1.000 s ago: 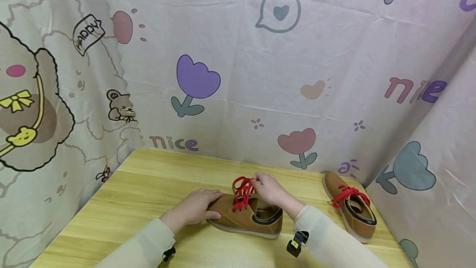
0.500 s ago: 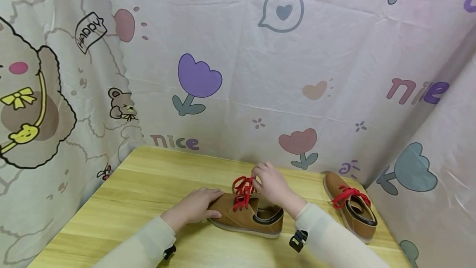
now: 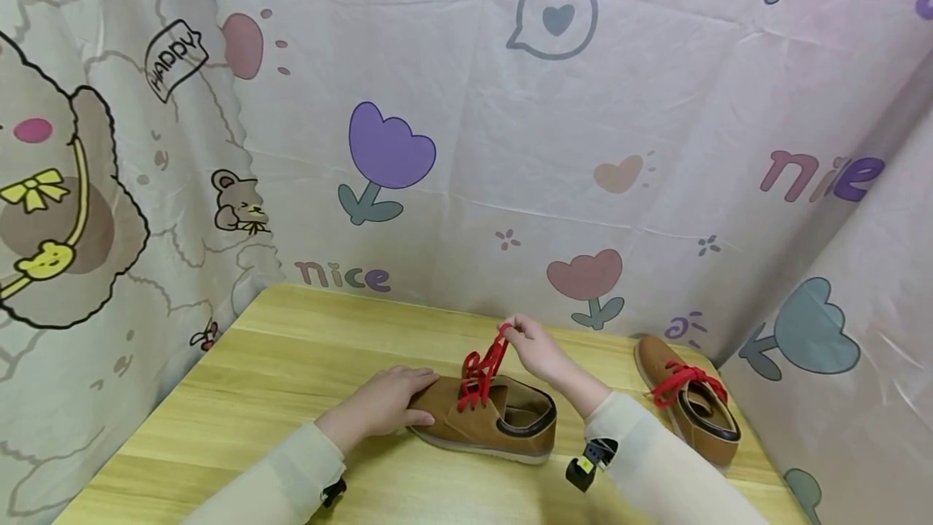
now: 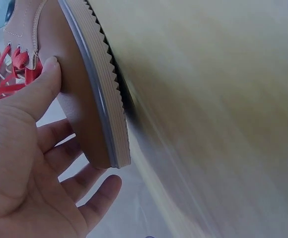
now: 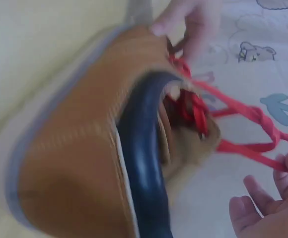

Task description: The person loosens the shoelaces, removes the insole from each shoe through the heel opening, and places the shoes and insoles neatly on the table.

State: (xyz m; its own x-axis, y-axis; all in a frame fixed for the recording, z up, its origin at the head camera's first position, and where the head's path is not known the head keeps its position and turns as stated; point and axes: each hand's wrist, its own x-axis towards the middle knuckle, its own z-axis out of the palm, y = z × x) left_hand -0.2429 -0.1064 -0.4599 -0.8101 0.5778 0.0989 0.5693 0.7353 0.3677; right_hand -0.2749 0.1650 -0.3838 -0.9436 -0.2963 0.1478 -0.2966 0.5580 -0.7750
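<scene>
A brown leather shoe (image 3: pixel 481 436) stands on the wooden table, its toe to the left and its dark-lined opening to the right. My left hand (image 3: pixel 382 403) holds the toe, thumb on the near side and fingers round the far side; in the left wrist view the thumb presses the leather (image 4: pixel 79 109) close to the eyelets. Between thumb and finger, my right hand (image 3: pixel 543 355) pinches the red shoelace (image 3: pixel 496 353) above the shoe. The lace runs taut from the eyelets to those fingertips, with a loop and a knot-like twist visible in the right wrist view (image 5: pixel 258 116).
At the table's right side sits a second brown shoe (image 3: pixel 710 436), its red lace tied in a bow (image 3: pixel 685 379). A printed curtain (image 3: pixel 466 144) hangs along the back and sides of the wooden table (image 3: pixel 240 403).
My right hand has pulled the red lace up and slightly right, drawing the loose loops into a stretched line. The left hand has kept its hold on the toe.
</scene>
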